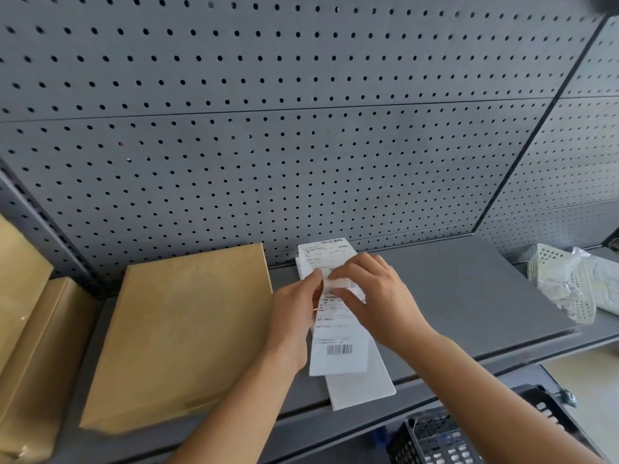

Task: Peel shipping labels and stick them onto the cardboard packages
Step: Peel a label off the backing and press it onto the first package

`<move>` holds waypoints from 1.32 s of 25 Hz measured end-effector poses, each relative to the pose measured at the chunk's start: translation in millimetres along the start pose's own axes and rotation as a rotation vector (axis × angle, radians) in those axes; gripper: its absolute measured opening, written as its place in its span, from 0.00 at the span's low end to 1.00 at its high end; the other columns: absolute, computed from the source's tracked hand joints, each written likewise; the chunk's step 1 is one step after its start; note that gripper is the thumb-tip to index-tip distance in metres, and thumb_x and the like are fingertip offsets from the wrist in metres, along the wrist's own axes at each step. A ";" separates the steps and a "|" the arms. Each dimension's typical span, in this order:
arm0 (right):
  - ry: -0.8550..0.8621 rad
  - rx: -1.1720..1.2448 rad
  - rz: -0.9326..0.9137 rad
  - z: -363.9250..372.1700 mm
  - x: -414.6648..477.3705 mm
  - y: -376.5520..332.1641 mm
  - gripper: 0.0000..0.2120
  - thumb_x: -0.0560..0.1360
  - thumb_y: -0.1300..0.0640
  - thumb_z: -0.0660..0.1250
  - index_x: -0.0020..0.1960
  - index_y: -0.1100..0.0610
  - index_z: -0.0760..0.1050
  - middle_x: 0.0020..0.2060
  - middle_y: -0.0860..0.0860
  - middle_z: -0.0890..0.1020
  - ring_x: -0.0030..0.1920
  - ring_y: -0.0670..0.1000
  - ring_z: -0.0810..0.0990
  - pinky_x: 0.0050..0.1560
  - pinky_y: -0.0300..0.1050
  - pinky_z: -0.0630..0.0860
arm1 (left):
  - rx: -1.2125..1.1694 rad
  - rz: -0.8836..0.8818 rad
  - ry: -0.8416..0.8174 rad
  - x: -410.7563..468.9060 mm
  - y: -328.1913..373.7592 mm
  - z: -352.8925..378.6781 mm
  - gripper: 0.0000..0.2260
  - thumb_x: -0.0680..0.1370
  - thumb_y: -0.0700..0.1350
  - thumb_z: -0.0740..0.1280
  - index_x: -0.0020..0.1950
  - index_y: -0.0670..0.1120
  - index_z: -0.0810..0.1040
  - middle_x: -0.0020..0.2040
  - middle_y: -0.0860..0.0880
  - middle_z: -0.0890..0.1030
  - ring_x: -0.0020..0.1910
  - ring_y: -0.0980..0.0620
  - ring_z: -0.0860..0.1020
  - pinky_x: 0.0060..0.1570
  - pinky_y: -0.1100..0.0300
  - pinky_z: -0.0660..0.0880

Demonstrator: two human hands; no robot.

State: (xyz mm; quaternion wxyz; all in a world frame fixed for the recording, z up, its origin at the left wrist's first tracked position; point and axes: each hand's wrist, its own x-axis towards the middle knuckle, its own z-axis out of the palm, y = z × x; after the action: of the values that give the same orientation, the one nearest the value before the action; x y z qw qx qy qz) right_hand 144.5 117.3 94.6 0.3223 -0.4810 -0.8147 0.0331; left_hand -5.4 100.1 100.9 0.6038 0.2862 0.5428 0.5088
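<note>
Left hand and right hand both pinch the shipping label, fingers curled, above the grey shelf.

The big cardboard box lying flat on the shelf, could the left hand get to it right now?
Probably yes: the box lies just beside the left hand with nothing between, though its fingers are busy holding the label.

Matt grey painted metal forms the shelf and the perforated pegboard behind it; the flat package is smooth, dull brown cardboard; the shipping labels are white printed paper with a faint sheen; the basket looks like black plastic mesh
</note>
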 end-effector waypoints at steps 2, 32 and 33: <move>0.009 -0.001 -0.008 1.1 2.9 -2.7 0.09 0.74 0.58 0.73 0.53 0.49 0.79 0.50 0.45 0.78 0.49 0.52 0.76 0.50 0.48 0.75 | -0.014 -0.026 0.011 1.4 4.6 -1.4 0.09 0.80 0.44 0.69 0.48 0.42 0.88 0.49 0.38 0.87 0.39 0.47 0.84 0.48 0.52 0.80; 0.164 0.197 0.020 -60.6 -8.1 -17.3 0.07 0.78 0.69 0.63 0.49 0.59 0.74 0.46 0.47 0.78 0.44 0.52 0.78 0.44 0.49 0.75 | 0.172 -0.178 -0.157 31.6 11.4 1.1 0.09 0.80 0.39 0.71 0.59 0.39 0.83 0.47 0.40 0.87 0.33 0.48 0.85 0.28 0.59 0.80; 0.187 0.196 0.008 -66.9 -7.5 -19.1 0.06 0.78 0.70 0.62 0.49 0.60 0.74 0.46 0.48 0.78 0.46 0.51 0.78 0.45 0.45 0.75 | 0.196 -0.161 -0.148 33.4 10.0 0.9 0.09 0.80 0.38 0.70 0.60 0.38 0.83 0.50 0.39 0.87 0.35 0.48 0.85 0.30 0.59 0.80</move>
State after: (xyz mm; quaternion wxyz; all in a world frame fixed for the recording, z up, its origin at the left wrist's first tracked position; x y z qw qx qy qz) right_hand 169.6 83.9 150.7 0.4420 -0.4514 -0.7721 0.0689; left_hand -11.1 134.4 97.9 0.6503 0.3358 0.5651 0.3807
